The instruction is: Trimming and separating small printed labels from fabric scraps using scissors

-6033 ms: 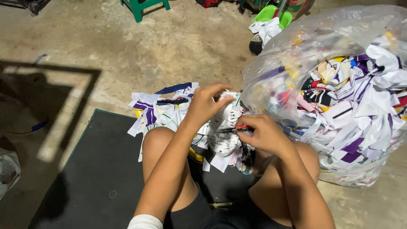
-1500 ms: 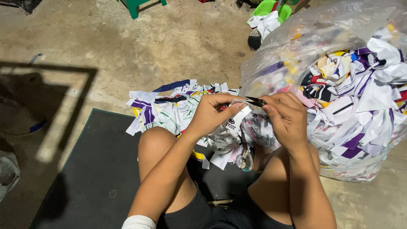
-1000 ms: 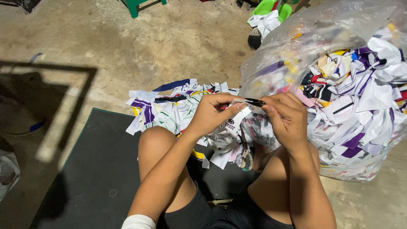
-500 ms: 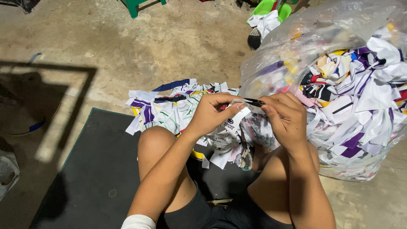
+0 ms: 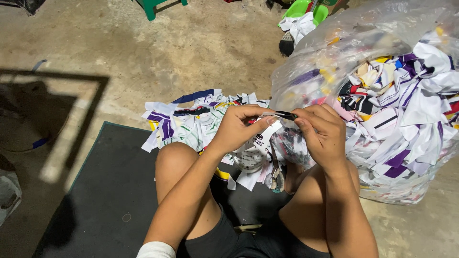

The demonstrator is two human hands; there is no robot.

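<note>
My left hand (image 5: 241,126) and my right hand (image 5: 322,131) meet in front of me, both pinching a thin dark strip (image 5: 286,114) attached to a white printed fabric scrap (image 5: 256,148) that hangs below them. The scrap dangles over a pile of white, purple and multicoloured fabric scraps (image 5: 191,124) spread on the floor between my bare knees. To the right, touching my right hand's side, stands a large clear plastic bag (image 5: 397,95) stuffed with similar scraps.
I sit on a dark mat (image 5: 105,200) laid on a concrete floor (image 5: 143,52). A green stool leg (image 5: 153,7) and a green dustpan with a brush (image 5: 299,21) are at the top. A pale bag (image 5: 7,191) lies at the left edge.
Six seconds ago my hands were lower, working in the scrap pile. They have since lifted the scrap and the dark strip; over the last second they have stayed almost still.
</note>
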